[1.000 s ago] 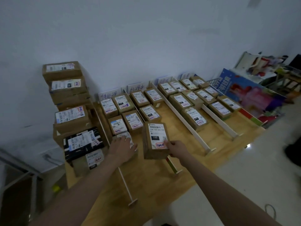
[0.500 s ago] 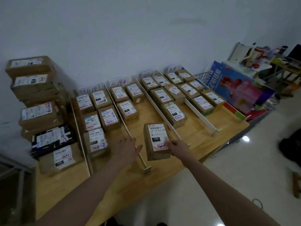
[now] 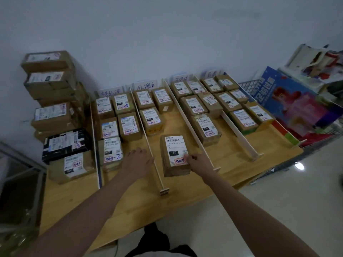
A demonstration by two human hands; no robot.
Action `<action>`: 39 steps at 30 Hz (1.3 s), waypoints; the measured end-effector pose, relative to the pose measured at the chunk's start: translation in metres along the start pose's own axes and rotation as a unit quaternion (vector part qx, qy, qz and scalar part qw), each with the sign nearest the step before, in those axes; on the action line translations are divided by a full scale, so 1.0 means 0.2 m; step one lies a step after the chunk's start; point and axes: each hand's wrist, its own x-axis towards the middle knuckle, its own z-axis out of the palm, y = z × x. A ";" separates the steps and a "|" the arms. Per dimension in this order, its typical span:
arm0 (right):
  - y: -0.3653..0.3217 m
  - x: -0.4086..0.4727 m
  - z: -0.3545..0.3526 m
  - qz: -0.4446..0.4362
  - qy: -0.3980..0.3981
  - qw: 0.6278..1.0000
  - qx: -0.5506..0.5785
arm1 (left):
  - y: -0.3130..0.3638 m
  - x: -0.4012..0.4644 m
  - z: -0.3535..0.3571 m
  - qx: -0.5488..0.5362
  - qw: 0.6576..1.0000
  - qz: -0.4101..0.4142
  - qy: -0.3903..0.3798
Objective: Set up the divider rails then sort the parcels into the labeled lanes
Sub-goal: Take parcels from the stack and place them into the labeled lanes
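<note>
Right hand (image 3: 197,162) pinched the "150" parcel (image 3: 174,154) at its near-right corner, long axis pointing away; left hand (image 3: 136,162) relaxed, empty, just left.

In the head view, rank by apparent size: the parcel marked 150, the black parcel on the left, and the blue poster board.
1. Blue poster board
2. Black parcel
3. Parcel marked 150, though it sits nearer the camera than the black one, so their order is unsure.

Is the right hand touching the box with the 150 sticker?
Touching. The head view shows the right hand with fingers curled onto the near right corner of the parcel marked 150, overlapping its label with no gap.
</note>
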 end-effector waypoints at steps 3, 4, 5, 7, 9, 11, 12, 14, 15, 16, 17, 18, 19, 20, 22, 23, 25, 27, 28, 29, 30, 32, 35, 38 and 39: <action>-0.08 0.07 0.08 -0.008 -0.027 1.000 -0.001 | -0.09 0.04 0.02 -0.009 1.000 -0.019 0.002; -0.11 0.09 0.11 -0.010 -0.033 0.999 0.000 | -0.13 0.05 0.03 -0.015 0.999 -0.028 0.003; -0.14 0.12 0.15 -0.015 -0.040 0.999 -0.002 | -0.17 0.07 0.04 -0.020 0.999 -0.037 0.006; -0.22 0.17 0.22 -0.027 -0.056 0.998 -0.009 | -0.25 0.10 0.06 -0.024 0.998 -0.061 0.010; -0.29 0.23 0.30 -0.038 -0.068 0.997 -0.016 | -0.33 0.13 0.09 -0.033 0.996 -0.084 0.015; -0.35 0.28 0.38 -0.038 -0.081 0.996 -0.015 | -0.41 0.15 0.12 -0.040 0.994 -0.100 0.027; -0.38 0.31 0.41 -0.035 -0.088 0.995 -0.017 | -0.45 0.17 0.14 -0.039 0.993 -0.104 0.030; -0.43 0.36 0.49 -0.031 -0.097 0.994 -0.029 | -0.52 0.19 0.17 -0.032 0.994 -0.105 0.023; -0.45 0.38 0.52 -0.031 -0.098 0.994 -0.035 | -0.55 0.21 0.18 -0.029 0.994 -0.104 0.019; -0.46 0.41 0.55 -0.028 -0.101 0.994 -0.041 | -0.57 0.22 0.19 -0.026 0.994 -0.104 0.018; -0.48 0.43 0.58 -0.027 -0.105 0.993 -0.048 | -0.59 0.24 0.20 -0.025 0.994 -0.104 0.020; -0.49 0.46 0.62 -0.025 -0.107 0.992 -0.056 | -0.61 0.25 0.21 -0.027 0.994 -0.104 0.017; -0.50 0.49 0.65 -0.022 -0.108 0.992 -0.068 | -0.63 0.26 0.23 -0.029 0.994 -0.104 0.014; -0.50 0.52 0.69 -0.019 -0.109 0.991 -0.077 | -0.65 0.28 0.25 -0.031 0.994 -0.104 0.012; -0.51 0.58 0.75 -0.017 -0.112 0.989 -0.091 | -0.68 0.31 0.29 -0.042 0.994 -0.099 0.022; -0.52 0.60 0.78 -0.016 -0.113 0.988 -0.099 | -0.70 0.31 0.31 -0.051 0.994 -0.090 0.032; -0.52 0.63 0.83 -0.016 -0.118 0.987 -0.111 | -0.72 0.32 0.35 -0.045 0.995 -0.070 0.046; -0.51 0.66 0.87 -0.009 -0.122 0.985 -0.119 | -0.73 0.32 0.39 -0.045 0.995 -0.073 0.054; -0.51 0.67 0.89 -0.003 -0.124 0.985 -0.121 | -0.73 0.32 0.40 -0.056 0.994 -0.078 0.054; -0.51 0.68 0.91 0.002 -0.125 0.985 -0.123 | -0.74 0.32 0.42 -0.067 0.993 -0.083 0.053; -0.51 0.69 0.92 0.004 -0.121 0.984 -0.128 | -0.74 0.33 0.43 -0.069 0.993 -0.083 0.056; -0.51 0.71 0.95 0.006 -0.111 0.984 -0.142 | -0.76 0.33 0.44 -0.066 0.993 -0.081 0.051; -0.51 0.72 0.98 0.001 -0.106 0.981 -0.163 | -0.76 0.33 0.45 -0.071 0.993 -0.078 0.052; -0.51 0.73 1.00 0.004 -0.108 0.982 -0.157 | -0.76 0.33 0.45 -0.073 0.993 -0.077 0.051; -0.51 0.74 1.00 0.004 -0.109 0.983 -0.149 | -0.76 0.33 0.45 -0.073 0.993 -0.078 0.044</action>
